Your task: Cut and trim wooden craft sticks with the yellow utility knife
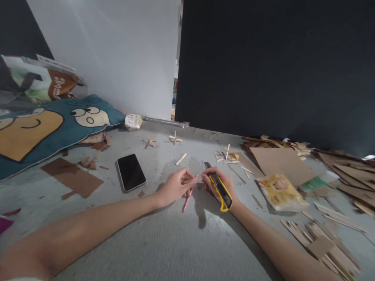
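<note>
My left hand (177, 185) is closed around a thin pink pencil (187, 201), whose lower end slants down toward the table. The pencil's upper tip pokes out past my fingers. In my right hand (228, 183) is a yellow and black utility knife (222, 191), with its blade end pointing away from me. The two hands are close together, a small gap between the fingertips. A short wooden stick (181, 159) lies on the table just beyond them.
A phone (131, 172) lies left of my hands beside a piece of brown cardboard (73, 177). A tissue pack (281, 192) and wooden strips (322, 246) are on the right. Crossed sticks (175, 138) stand farther back. A cartoon cushion (67, 121) occupies the far left.
</note>
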### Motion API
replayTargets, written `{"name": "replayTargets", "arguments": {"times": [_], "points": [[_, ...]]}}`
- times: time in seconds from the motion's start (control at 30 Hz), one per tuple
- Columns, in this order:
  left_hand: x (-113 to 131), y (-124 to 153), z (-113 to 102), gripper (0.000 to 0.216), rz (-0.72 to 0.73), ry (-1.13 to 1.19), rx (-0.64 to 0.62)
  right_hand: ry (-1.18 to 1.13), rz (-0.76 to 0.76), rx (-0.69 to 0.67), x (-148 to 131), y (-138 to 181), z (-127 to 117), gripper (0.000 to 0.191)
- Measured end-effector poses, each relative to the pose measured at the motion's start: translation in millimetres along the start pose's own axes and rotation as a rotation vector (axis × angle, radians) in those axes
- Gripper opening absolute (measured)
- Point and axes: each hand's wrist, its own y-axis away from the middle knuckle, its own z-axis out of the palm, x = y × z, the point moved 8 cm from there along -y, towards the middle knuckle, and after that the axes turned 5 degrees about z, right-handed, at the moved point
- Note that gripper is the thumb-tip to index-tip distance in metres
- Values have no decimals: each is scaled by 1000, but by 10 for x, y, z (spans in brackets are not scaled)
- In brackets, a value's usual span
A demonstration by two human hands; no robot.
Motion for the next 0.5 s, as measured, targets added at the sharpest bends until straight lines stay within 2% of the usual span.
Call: {"name": "replayTargets", "arguments": {"times": [0.37, 0.5], "points": [[-43, 6, 28, 33, -21, -50, -40, -75, 53, -17, 53, 7, 2, 33], [-16, 21, 70, 30, 9, -92, -95, -233, 182, -144, 99, -27, 99, 38]]}}
